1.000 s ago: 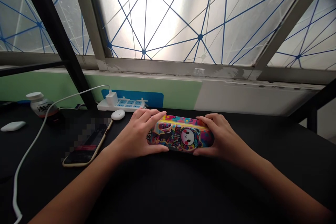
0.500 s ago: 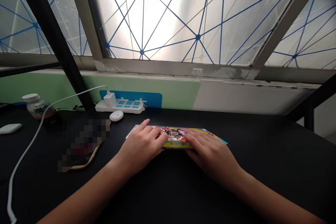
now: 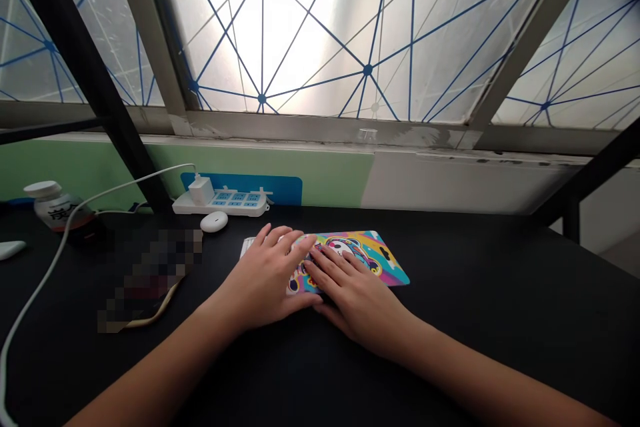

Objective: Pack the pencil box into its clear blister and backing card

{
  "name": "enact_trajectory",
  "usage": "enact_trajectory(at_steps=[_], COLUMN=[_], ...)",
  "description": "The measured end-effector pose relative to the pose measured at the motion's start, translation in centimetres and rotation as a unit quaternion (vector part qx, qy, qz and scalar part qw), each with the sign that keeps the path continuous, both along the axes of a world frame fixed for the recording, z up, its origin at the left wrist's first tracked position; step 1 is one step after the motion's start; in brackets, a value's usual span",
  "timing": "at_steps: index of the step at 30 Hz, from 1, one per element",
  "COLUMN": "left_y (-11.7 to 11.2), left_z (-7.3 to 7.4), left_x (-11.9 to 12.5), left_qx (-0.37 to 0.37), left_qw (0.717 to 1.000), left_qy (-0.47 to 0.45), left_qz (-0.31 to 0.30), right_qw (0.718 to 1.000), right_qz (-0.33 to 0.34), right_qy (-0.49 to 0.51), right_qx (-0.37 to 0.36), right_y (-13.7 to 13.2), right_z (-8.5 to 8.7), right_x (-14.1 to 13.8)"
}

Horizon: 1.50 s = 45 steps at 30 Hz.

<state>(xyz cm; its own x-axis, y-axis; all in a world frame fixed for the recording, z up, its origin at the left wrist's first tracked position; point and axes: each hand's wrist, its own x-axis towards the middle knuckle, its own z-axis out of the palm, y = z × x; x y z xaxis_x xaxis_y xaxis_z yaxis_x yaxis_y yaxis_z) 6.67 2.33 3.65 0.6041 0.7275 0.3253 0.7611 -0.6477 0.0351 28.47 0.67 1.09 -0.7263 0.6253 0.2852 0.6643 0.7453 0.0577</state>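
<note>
A flat, brightly printed package (image 3: 391,272) with cartoon figures lies on the black desk in front of me. Its right end carries a black shape like a hang hole, and a white part (image 3: 246,245) shows at its left end. Across its left half rests my left hand (image 3: 273,270), fingers stretched out and open. My right hand (image 3: 353,283) lies flat on the printed face near the middle, fingers extended, their tips close beside the left thumb and index finger. Both hands cover much of the print, so what lies beneath them is hidden.
Behind the package, a white power strip (image 3: 223,203) with a plugged charger (image 3: 201,191) sits against the wall. A round white case (image 3: 214,221) lies before it. Farther left are a blurred-out item (image 3: 150,280), a white-capped bottle (image 3: 55,205) and a white cable (image 3: 55,260).
The package's yellow front edge no longer shows; its printed face now lies flatter. My right hand has moved left toward my left hand, whose fingers have straightened. The view has shifted slightly right.
</note>
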Motion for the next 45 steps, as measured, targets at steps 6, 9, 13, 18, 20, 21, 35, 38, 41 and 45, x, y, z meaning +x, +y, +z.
enact_trajectory(at_steps=[6,9,13,18,20,21,35,38,41,45], left_y=[0.9,1.0,1.0,1.1,1.1,1.2,3.1,3.5,3.9,4.3], left_z=[-0.9,-0.8,-0.7,-0.7,-0.6,-0.6,0.3,0.4,0.4,0.5], left_x=[-1.2,-1.3,-1.4,-1.7,-1.8,-1.9,-5.7,-6.5,-6.9,-6.9], left_qx=[-0.137,-0.157,-0.168,-0.158,-0.158,-0.159,-0.244,-0.254,-0.259,-0.257], left_qw=[0.987,0.983,0.981,0.985,0.985,0.985,0.962,0.957,0.955,0.956], left_qy=[0.026,0.025,0.027,0.037,0.039,0.039,0.037,0.038,0.041,0.029], left_qz=[0.08,0.093,0.09,0.065,0.058,0.056,0.119,0.135,0.14,0.136], right_qw=[0.992,0.979,0.972,0.991,0.996,0.997,0.987,0.986,0.984,0.988], right_qz=[-0.023,-0.052,-0.102,-0.111,-0.08,-0.058,-0.037,-0.039,-0.05,-0.079], right_qy=[-0.03,-0.033,-0.024,-0.024,-0.013,-0.016,0.013,-0.006,-0.023,0.007], right_qx=[-0.119,-0.193,-0.209,-0.064,-0.039,-0.043,-0.155,-0.164,-0.167,-0.131], right_y=[0.0,0.4,1.2,1.2,0.7,0.5,2.3,2.5,2.4,2.3], right_z=[2.3,4.4,6.2,4.5,3.4,2.9,2.7,2.9,3.4,4.5], right_x=[0.8,3.5,7.7,6.3,4.2,3.3,7.9,8.7,9.5,11.1])
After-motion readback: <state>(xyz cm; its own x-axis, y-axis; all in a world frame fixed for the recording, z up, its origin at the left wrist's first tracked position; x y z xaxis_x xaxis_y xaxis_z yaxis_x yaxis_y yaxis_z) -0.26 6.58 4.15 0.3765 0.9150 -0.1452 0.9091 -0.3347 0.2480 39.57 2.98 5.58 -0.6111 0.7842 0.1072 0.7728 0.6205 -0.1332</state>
